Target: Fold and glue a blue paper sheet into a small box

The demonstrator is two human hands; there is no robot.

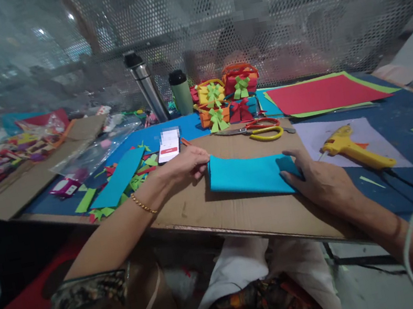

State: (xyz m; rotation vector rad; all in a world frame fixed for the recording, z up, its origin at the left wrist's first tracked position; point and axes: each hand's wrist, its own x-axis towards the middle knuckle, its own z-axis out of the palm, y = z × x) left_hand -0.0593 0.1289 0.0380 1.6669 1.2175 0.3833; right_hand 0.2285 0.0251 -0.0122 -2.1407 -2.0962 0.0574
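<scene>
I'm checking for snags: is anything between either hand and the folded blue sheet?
Nothing visible is. The left hand holds the folded blue sheet at its upper left corner, the right hand at its right end. The scissors lie beyond it; the glue gun is off to the right.

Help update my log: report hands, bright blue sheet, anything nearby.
Left hand, right hand: gripping opposite ends. Folded bright blue sheet: over brown cardboard. Nearby, right side: yellow plastic glue gun.

The counter before me is dark blue on top, carrying a brown cardboard sheet, a pale paper sheet beside it, a red-topped paper stack further back, and mixed paper scraps off to the left
</scene>
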